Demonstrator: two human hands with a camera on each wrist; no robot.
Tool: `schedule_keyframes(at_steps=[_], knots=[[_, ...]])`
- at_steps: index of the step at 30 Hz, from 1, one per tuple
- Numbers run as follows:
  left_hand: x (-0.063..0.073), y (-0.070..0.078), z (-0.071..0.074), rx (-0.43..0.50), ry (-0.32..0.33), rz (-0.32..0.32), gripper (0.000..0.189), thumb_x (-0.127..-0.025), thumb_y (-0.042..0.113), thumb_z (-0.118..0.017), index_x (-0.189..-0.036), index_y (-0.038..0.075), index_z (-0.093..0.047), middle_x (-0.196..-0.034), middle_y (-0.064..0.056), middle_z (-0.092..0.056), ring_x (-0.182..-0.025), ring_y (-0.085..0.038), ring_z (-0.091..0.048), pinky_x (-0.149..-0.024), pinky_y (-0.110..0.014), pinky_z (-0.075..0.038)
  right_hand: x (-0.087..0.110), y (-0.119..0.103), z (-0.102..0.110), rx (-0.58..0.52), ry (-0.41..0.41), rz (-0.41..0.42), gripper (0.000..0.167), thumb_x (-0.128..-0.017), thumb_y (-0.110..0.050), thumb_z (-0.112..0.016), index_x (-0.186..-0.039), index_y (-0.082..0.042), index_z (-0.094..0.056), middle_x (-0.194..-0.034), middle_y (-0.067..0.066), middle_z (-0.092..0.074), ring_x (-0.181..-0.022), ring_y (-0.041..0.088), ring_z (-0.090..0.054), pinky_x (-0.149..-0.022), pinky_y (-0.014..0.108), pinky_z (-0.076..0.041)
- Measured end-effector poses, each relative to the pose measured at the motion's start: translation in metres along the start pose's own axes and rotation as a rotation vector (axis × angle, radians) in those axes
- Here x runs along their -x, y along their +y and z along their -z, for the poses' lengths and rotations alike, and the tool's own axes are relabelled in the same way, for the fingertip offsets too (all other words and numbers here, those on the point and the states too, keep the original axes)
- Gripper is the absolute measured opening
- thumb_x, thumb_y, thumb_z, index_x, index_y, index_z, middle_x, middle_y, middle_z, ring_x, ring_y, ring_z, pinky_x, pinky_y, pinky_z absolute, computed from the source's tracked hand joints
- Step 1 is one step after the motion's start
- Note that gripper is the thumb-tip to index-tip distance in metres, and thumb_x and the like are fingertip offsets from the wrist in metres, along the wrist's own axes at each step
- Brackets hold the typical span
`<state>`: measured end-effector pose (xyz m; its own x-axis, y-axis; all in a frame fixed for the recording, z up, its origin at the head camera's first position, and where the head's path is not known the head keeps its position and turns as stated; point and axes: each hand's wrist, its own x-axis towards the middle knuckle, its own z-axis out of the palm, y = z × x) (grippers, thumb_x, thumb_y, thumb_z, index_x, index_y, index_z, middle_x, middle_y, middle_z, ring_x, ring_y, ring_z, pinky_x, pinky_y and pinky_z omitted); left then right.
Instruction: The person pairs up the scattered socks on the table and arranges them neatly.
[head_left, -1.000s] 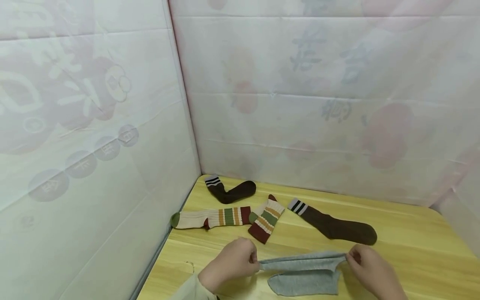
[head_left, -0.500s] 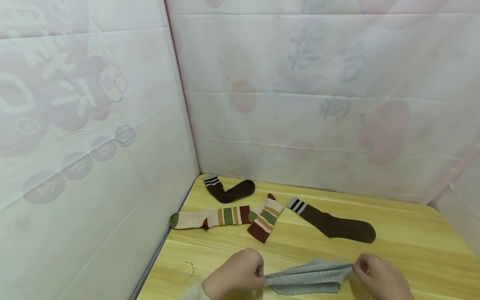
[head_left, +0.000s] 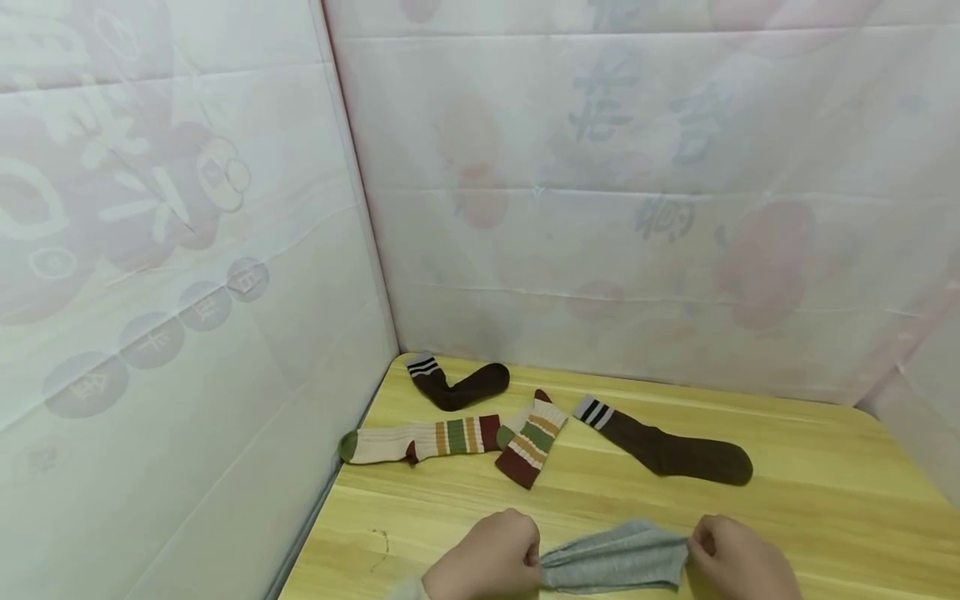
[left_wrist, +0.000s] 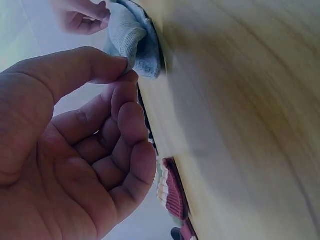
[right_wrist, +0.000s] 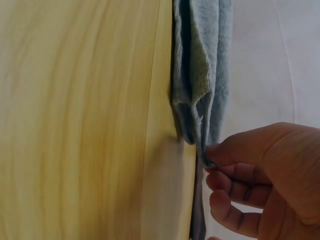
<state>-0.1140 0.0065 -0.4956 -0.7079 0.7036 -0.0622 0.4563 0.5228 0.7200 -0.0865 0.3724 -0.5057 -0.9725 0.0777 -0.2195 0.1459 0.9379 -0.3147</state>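
A light grey knitted sock (head_left: 615,560) stretches between both hands close to the near side of the table. My left hand (head_left: 491,557) pinches its left end between thumb and forefinger, as the sock's edge (left_wrist: 131,52) in the left wrist view confirms. The opposite end is pinched by my right hand (head_left: 742,560); in the right wrist view thumb and forefinger hold a corner of the hanging grey fabric (right_wrist: 202,65). Layers of grey fabric overlap low over the table, and whether they are one sock or two is hard to tell.
Beyond the hands lie two cream, green and maroon striped socks, one lengthwise (head_left: 375,446) and one slanted (head_left: 538,437). A bent dark brown sock (head_left: 480,385) is at the back left, another (head_left: 697,458) at the right. Fabric walls (head_left: 600,208) border the wooden table (head_left: 825,467).
Both hands have come down towards the table's near edge with the grey sock and now sit closer together. The grey layer seen separately beneath is now mostly covered. The other socks stay put.
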Motion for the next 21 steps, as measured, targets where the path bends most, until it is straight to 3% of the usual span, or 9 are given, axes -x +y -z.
schedule_keyframes(at_steps=[12,21], knots=[[-0.008,-0.003,-0.006,-0.072,0.028,-0.010,0.052,-0.083,-0.001,-0.066,-0.052,0.019,-0.029,-0.051,0.013,-0.012,-0.051,-0.004,-0.004,-0.043,-0.017,-0.008,-0.003,-0.003,-0.010,-0.020,-0.029,-0.018,0.018,-0.095,-0.025,-0.071,-0.080,-0.016,-0.068,-0.071,-0.007,-0.064,-0.064,0.015,-0.056,-0.058,0.037,-0.047],[-0.013,0.000,-0.007,-0.133,0.016,-0.025,0.056,-0.084,-0.001,-0.069,-0.051,0.020,-0.030,-0.050,0.013,-0.012,-0.051,-0.004,-0.003,-0.042,-0.017,-0.008,-0.003,-0.009,-0.008,0.049,0.003,0.031,0.016,-0.092,-0.020,-0.073,-0.077,-0.017,-0.070,-0.068,-0.008,-0.064,-0.062,0.014,-0.054,-0.058,0.038,-0.048]])
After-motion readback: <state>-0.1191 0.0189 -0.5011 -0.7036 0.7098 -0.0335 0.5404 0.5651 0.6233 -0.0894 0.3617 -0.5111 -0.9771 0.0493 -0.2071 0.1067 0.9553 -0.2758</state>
